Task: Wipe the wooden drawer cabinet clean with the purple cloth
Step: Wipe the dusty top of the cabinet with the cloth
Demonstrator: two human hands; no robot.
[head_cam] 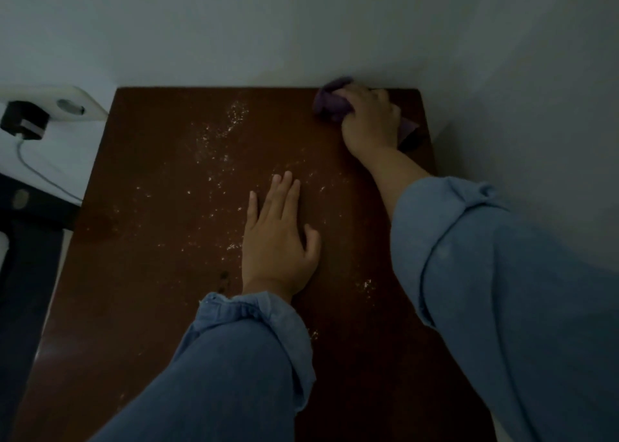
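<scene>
Purple crumpled cloth [330, 105] sits at the far right corner of the dark brown wooden cabinet top [160, 234], against the grey wall [301, 23]. Right hand [370, 120] grips the cloth, fingers curled around it. Left hand [278, 237] rests flat, fingers straight, mid-surface among white dust specks [217, 137]. Rolled blue sleeves [485, 274] cover both forearms.

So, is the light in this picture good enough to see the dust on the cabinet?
Head view: dim and bluish overall, yet the pale dust specks stand out on the dark cabinet top; the purple cloth under the right hand looks soft, slightly blurred.
</scene>
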